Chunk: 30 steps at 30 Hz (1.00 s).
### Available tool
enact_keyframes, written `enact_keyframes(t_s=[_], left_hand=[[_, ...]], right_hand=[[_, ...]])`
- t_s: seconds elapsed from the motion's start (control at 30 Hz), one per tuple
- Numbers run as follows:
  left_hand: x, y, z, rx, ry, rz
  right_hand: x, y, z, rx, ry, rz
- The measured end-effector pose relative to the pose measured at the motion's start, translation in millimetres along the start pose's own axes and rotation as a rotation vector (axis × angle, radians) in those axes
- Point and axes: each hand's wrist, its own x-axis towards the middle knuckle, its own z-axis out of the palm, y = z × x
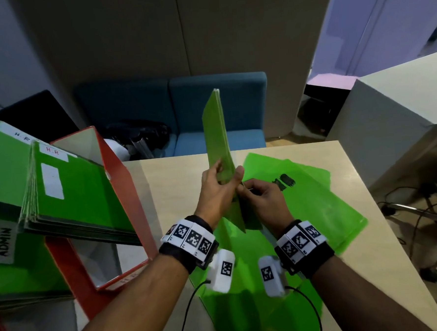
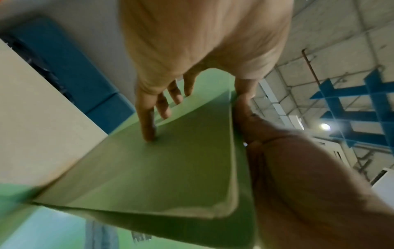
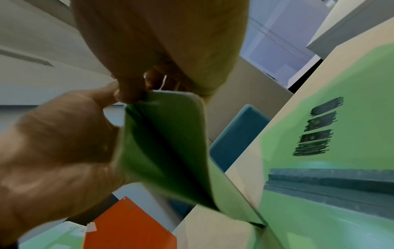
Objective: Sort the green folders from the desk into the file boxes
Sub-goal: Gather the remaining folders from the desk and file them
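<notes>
Above the middle of the pale wooden surface [image 1: 178, 193] you hold a thin, matt green card folder [image 1: 216, 129] on edge, its long axis rising from your wrists up and away from you. Your left hand [image 1: 217, 188] grasps its lower part, fingers on the left face and thumb on the right; your right hand [image 1: 261, 198] pinches the near edge just beside it, where the covers splay a little. The red, open-topped file box [image 1: 115, 176] marked H.R, already holding a tilted stack of bright green labelled folders [image 1: 70, 189], stands to the left of your grip, so your left hand is the nearer one and the folder must swing left and tip down into it. More glossy green plastic folders [image 1: 317, 202] lie flat under your hands. Any label on the held folder is hidden from every view, so I cannot tell which box it belongs in. The ADMIN box is cut off at the left edge.
</notes>
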Motion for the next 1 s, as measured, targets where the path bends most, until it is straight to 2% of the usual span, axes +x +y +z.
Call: enact_keyframes(t_s=[0.1,0.23,0.3,0.37,0.5,0.6,0.7,0.77,0.83,0.93,1.0], left_hand=[[-0.6,-7.3,-8.9,0.034,0.017,0.042],[-0.4,-7.2,-19.4,0.123,0.086,0.123],[-0.4,-4.8,-27.2,0.111,0.08,0.139],[1.2,-4.9,-39.2,0.098,0.093,0.129],[19.6,-26.4,-69.7,0.165,0.251,0.066],[32.3,-43.4,-86.0,0.192,0.338,-0.016],[30.2,-41.5,-89.8,0.19,0.443,-0.021],[27.9,-39.1,-89.8,0.223,0.524,-0.055],[24.0,-35.6,-87.1,0.279,0.543,-0.108],[20.6,-30.3,-80.1,0.294,0.449,-0.077],[19.4,-23.2,-73.1,0.209,0.348,-0.027]], right_hand=[[1.2,-3.5,1.4,-0.068,0.006,-0.019],[10.0,-6.1,-6.3,-0.233,0.123,-0.056],[14.4,-6.5,-16.9,-0.354,0.204,-0.032],[19.7,-4.8,-34.1,-0.434,0.339,0.006],[26.5,-2.1,-74.4,-0.452,0.582,0.012],[27.8,-9.0,-93.2,-0.447,0.658,-0.027],[29.3,-15.0,-103.4,-0.425,0.725,-0.07],[28.4,-17.9,-104.7,-0.339,0.742,-0.107],[25.6,-20.6,-105.0,-0.248,0.717,-0.158],[22.7,-24.1,-104.8,-0.174,0.626,-0.198],[21.4,-24.3,-103.7,-0.14,0.563,-0.198]])
